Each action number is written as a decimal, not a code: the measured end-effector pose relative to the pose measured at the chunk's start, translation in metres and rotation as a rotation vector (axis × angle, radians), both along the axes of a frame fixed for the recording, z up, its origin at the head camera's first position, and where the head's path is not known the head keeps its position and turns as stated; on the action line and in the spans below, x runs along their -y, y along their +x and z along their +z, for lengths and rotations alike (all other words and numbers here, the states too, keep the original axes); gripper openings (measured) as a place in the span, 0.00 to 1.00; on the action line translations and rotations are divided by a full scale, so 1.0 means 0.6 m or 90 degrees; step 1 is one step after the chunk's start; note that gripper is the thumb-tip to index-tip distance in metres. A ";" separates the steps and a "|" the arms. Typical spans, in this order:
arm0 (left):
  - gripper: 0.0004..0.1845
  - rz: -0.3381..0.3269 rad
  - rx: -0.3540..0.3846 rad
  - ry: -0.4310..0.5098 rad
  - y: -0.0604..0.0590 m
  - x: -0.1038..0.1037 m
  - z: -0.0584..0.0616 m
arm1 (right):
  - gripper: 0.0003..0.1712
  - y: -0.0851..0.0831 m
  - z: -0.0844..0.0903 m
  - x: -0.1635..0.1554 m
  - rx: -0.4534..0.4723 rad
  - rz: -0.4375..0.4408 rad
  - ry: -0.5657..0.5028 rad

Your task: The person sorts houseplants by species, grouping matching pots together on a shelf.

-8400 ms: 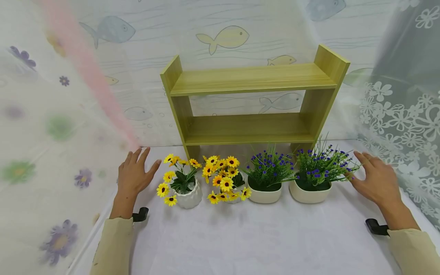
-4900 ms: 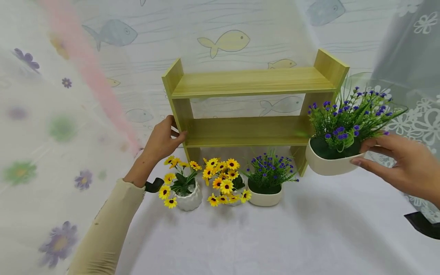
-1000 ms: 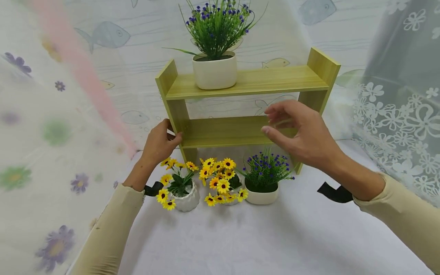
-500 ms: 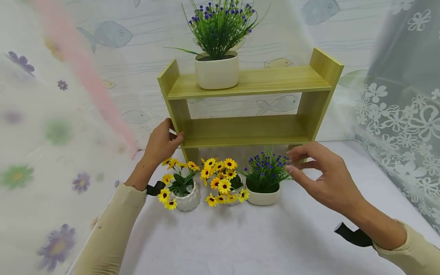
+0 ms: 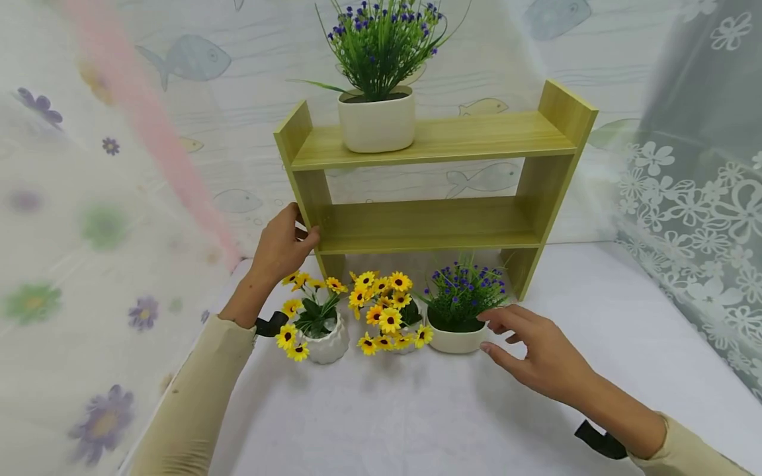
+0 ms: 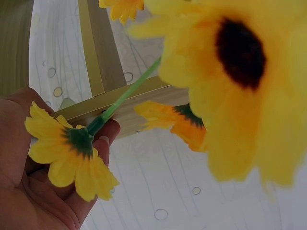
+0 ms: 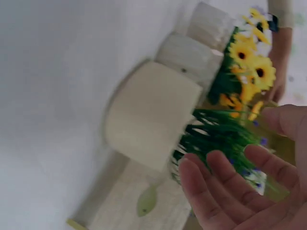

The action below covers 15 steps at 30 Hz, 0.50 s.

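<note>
The wooden shelf (image 5: 428, 142) sits at the back of the white table (image 5: 417, 423), with one purple plant (image 5: 376, 86) up on its top board. The left hand (image 5: 278, 248) grips the shelf's left upright, fingers wrapped round the edge. The right hand (image 5: 538, 354) reaches in low, fingers loosely spread and just beside the purple pot (image 5: 455, 317) on the table, not closed on it. Two sunflower pots (image 5: 351, 317) crowd its left side; lots of bare table on the right. No readable labels anywhere.
</note>
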State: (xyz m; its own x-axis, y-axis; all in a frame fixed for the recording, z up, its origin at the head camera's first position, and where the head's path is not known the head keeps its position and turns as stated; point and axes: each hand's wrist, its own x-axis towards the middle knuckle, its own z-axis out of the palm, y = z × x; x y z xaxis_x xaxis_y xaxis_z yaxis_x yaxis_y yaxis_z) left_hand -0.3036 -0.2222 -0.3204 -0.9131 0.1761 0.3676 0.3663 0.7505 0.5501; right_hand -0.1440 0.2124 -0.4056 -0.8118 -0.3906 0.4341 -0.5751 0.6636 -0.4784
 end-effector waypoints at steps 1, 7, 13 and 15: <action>0.27 0.000 -0.001 0.000 -0.001 0.000 0.000 | 0.23 -0.001 -0.008 0.000 -0.004 -0.009 0.021; 0.27 0.001 -0.002 0.001 -0.002 -0.001 0.001 | 0.26 -0.011 -0.039 -0.003 -0.023 -0.042 0.090; 0.27 0.003 -0.005 -0.001 -0.001 0.000 0.001 | 0.26 -0.027 -0.056 -0.006 -0.013 -0.039 0.107; 0.27 0.005 -0.004 -0.002 -0.001 0.000 0.001 | 0.24 -0.033 -0.064 -0.007 -0.007 -0.034 0.103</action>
